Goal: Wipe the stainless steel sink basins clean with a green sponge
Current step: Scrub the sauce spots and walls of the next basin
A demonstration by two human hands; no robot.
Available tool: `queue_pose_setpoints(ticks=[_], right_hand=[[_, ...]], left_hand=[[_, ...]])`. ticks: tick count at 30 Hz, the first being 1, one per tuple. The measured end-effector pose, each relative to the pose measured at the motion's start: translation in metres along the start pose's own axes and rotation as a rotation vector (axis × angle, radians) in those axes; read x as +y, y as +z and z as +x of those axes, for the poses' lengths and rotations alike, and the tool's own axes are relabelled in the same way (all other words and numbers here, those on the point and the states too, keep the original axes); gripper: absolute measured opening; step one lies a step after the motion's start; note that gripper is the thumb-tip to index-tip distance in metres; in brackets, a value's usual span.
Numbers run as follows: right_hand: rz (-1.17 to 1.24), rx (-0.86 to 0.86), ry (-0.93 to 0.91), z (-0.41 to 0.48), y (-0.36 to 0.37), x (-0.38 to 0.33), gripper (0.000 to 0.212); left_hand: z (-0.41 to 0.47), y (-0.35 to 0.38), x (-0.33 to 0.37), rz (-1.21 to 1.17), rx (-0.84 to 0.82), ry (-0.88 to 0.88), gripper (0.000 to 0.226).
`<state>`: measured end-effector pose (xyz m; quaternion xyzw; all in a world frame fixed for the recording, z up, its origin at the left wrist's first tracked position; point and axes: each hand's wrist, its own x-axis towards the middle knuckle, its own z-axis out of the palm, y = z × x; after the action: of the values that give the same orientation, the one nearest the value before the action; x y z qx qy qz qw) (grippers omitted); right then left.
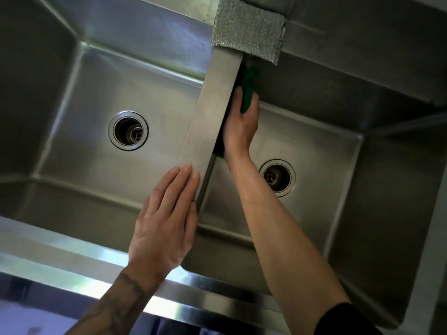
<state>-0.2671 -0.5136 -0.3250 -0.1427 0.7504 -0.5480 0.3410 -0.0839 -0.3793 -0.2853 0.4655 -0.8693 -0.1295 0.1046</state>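
Green sponge (pixel 248 93): located in the right basin (pixel 326 153), at the far end, pressed against the basin wall just beside the divider (pixel 212 117) and just below a silver scouring pad (pixel 248 37) that is draped over the divider's far end.

Right hand (pixel 239 126): reaches down into the right basin and grips the green sponge. The thumb lies across its face; the other fingers are curled round it and partly hidden behind the divider's edge. A dark sleeve (pixel 348 320) shows at the upper arm.

Left hand (pixel 167 221): palm down, fingers straight and held together, resting flat on the near end of the divider where it meets the front rim (pixel 72 262). It holds nothing. The forearm carries a tattoo (pixel 121 298).

Left basin (pixel 72 105): one round drain (pixel 128 130) in its floor. The right basin has its own drain (pixel 277 177), just beside the right forearm. Steel surfaces appear dull, with streaked reflections.
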Motion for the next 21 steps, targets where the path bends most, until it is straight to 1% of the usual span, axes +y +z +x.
queue_pose_setpoints(ticks=[2,3,5,7,9,11,13,15,16,19,21], right_hand=[[-0.015,-0.010,0.098,0.008,0.004,0.007,0.038],[-0.023,-0.014,0.111,0.006,0.003,0.005,0.039],[0.000,-0.016,0.043,-0.004,-0.001,-0.003,0.037],[0.039,-0.017,-0.033,-0.009,-0.005,-0.004,0.031],[0.041,0.018,-0.048,-0.004,-0.001,-0.004,0.028],[0.012,0.009,0.023,0.009,0.005,0.006,0.034],[-0.004,-0.045,0.155,0.022,0.009,0.022,0.042],[-0.011,-0.105,0.209,0.017,0.003,0.023,0.046],[-0.002,-0.115,0.172,0.008,-0.002,0.019,0.043],[0.059,-0.110,-0.005,-0.012,-0.011,0.017,0.022],[0.076,-0.088,-0.049,-0.014,-0.010,0.026,0.020]], left_hand=[[0.000,0.000,0.000,0.004,0.002,0.005,0.052],[0.000,-0.001,0.000,0.008,0.001,0.011,0.052],[-0.001,-0.001,0.000,0.014,-0.009,0.014,0.053],[-0.001,0.000,-0.001,0.021,-0.016,0.015,0.053],[-0.001,0.000,-0.001,0.027,-0.014,0.014,0.053],[-0.001,0.000,-0.001,0.026,-0.007,0.014,0.053],[-0.001,0.001,-0.001,0.024,-0.012,0.007,0.054],[-0.002,0.001,-0.001,0.025,-0.021,0.003,0.055],[-0.002,0.001,-0.002,0.021,-0.026,0.003,0.055],[-0.002,0.002,-0.002,0.018,-0.030,0.013,0.054],[-0.002,0.002,-0.002,0.018,-0.024,0.013,0.053]])
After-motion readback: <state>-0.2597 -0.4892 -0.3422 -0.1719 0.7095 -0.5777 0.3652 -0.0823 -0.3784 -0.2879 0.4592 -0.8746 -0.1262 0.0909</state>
